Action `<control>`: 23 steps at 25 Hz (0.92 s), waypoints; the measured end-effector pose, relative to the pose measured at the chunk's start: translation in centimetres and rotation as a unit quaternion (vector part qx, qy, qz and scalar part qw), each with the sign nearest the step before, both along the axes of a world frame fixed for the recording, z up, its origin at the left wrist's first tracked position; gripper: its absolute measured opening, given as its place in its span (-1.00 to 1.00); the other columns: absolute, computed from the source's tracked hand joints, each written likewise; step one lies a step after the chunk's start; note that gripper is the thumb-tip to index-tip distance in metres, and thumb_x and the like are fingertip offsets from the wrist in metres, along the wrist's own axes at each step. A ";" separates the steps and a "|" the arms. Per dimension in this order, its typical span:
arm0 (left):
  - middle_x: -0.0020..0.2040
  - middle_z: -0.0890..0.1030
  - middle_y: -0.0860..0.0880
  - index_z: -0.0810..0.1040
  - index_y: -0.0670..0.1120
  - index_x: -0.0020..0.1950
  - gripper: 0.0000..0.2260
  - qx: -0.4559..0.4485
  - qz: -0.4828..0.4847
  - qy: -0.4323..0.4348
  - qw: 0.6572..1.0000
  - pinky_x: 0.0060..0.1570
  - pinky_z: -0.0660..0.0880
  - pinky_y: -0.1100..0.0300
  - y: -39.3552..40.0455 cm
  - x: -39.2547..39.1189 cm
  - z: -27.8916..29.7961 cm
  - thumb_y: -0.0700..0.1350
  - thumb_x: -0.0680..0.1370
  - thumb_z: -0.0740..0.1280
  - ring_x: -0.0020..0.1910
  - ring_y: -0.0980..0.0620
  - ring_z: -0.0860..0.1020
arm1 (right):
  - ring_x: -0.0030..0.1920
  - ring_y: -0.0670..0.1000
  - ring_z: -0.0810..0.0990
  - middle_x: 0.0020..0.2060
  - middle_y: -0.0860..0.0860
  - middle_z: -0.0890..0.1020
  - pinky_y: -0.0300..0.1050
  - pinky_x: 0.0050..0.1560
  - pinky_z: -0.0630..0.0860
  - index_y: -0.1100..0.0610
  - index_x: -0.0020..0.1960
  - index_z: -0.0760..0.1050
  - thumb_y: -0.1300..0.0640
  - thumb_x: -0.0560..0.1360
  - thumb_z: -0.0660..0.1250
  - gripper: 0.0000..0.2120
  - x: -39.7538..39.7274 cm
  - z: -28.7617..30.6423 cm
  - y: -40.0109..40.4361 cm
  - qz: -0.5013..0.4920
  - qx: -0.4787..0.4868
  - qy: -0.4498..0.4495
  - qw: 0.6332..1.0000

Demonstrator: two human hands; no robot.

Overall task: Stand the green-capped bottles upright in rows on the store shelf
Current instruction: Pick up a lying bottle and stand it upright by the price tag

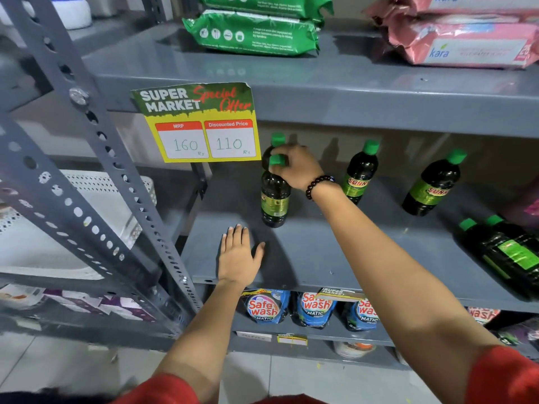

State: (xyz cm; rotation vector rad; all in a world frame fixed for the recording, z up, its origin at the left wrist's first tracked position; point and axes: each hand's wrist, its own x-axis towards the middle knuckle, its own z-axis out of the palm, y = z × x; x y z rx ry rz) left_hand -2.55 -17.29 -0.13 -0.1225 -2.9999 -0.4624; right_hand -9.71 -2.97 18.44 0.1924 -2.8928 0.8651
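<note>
Both hands are at the grey middle shelf point(320, 258). The right hand point(294, 167), with a dark bead bracelet point(318, 185) on its wrist, is closed around the neck of a dark bottle point(275, 199), just under its green cap point(277, 159). That bottle stands upright near the left end of the shelf, toward the middle of its depth. Directly behind it a second bottle point(277, 141) stands upright; only its green cap and a bit of its shoulder show past the hand. The left hand point(237, 258) lies flat and open on the shelf near the front edge, fingers spread, holding nothing, just in front of and slightly left of the gripped bottle.

Further right, two more green-capped bottles point(360, 176) point(431, 188) stand toward the back of the shelf, well apart from each other. At the far right, two bottles point(507, 252) lie on their sides next to each other, caps pointing toward the back left.

A yellow and green price sign point(201, 123) hangs from the edge of the shelf above, to the left of the gripped bottle. On that upper shelf lie green packets point(253, 33) and pink packets point(466, 45). Blue detergent pouches point(312, 309) stand on the shelf below. Red sleeves point(504, 377) show at the bottom of the view.
</note>
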 end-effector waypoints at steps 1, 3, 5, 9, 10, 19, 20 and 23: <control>0.47 0.24 -0.20 0.18 -0.20 0.43 -0.46 0.000 0.000 0.001 1.000 0.47 0.04 -0.01 0.0 0.0 0.0 0.12 0.58 0.06 0.46 -0.15 0.13 | 0.26 0.15 0.53 0.25 0.14 0.58 -0.11 0.27 0.44 0.13 0.24 0.52 0.19 0.46 0.33 -0.66 0.0 0.3 0.2 0.014 -0.005 -0.012 1.000; 0.47 0.24 -0.20 0.18 -0.21 0.42 -0.47 0.002 0.001 0.000 1.000 0.47 0.04 -0.01 0.0 0.0 0.0 0.12 0.58 0.07 0.46 -0.16 0.14 | 0.28 0.13 0.52 0.27 0.13 0.57 -0.15 0.29 0.42 0.13 0.27 0.51 0.22 0.47 0.31 -0.63 0.0 0.6 0.3 0.023 -0.015 -0.026 0.999; 0.47 0.24 -0.20 0.18 -0.21 0.42 -0.46 0.002 0.001 0.002 1.000 0.46 0.04 -0.01 0.0 0.1 0.1 0.11 0.58 0.07 0.46 -0.16 0.14 | 0.24 0.13 0.53 0.24 0.13 0.58 -0.12 0.24 0.45 0.13 0.26 0.50 0.11 0.44 0.38 -0.60 0.2 0.5 0.2 0.015 -0.012 -0.030 0.999; 0.47 0.23 -0.20 0.17 -0.21 0.43 -0.46 0.002 0.001 0.001 1.000 0.46 0.03 -0.01 0.0 0.1 0.1 0.12 0.58 0.07 0.47 -0.15 0.13 | 0.19 0.16 0.56 0.17 0.16 0.62 -0.10 0.16 0.48 0.16 0.17 0.55 0.07 0.44 0.40 -0.67 0.2 0.4 0.3 0.001 0.021 0.005 1.000; 0.47 0.23 -0.20 0.17 -0.21 0.42 -0.46 0.004 0.001 0.001 1.000 0.47 0.03 -0.01 0.0 0.1 0.1 0.11 0.58 0.07 0.47 -0.15 0.13 | 0.21 0.16 0.55 0.18 0.16 0.61 -0.10 0.19 0.47 0.16 0.19 0.55 0.11 0.45 0.39 -0.68 0.2 0.6 0.4 0.010 0.019 0.002 1.000; 0.48 0.22 -0.20 0.16 -0.20 0.43 -0.46 0.003 -0.005 -0.003 1.000 0.47 0.03 -0.01 -0.1 0.1 0.2 0.12 0.58 0.05 0.47 -0.15 0.12 | 0.30 0.15 0.49 0.29 0.17 0.53 -0.06 0.36 0.40 0.13 0.32 0.46 0.19 0.48 0.37 -0.58 0.0 1.2 0.7 0.035 0.008 -0.045 0.998; 0.48 0.22 -0.20 0.16 -0.20 0.43 -0.45 -0.003 -0.005 -0.006 1.000 0.47 0.03 -0.01 0.0 0.1 0.3 0.13 0.58 0.05 0.47 -0.15 0.12 | 0.29 0.15 0.49 0.29 0.17 0.54 -0.06 0.35 0.41 0.14 0.32 0.46 0.19 0.48 0.36 -0.59 0.1 1.0 0.7 0.033 0.000 -0.042 0.999; 0.44 0.29 -0.23 0.22 -0.23 0.40 -0.46 -0.026 -0.007 -0.002 1.000 0.44 0.09 -0.05 0.0 0.2 0.4 0.13 0.57 0.06 0.44 -0.19 0.19 | 0.32 0.14 0.48 0.32 0.15 0.52 -0.04 0.38 0.39 0.13 0.38 0.39 0.20 0.47 0.36 -0.52 0.3 0.5 1.1 0.038 -0.036 -0.056 0.997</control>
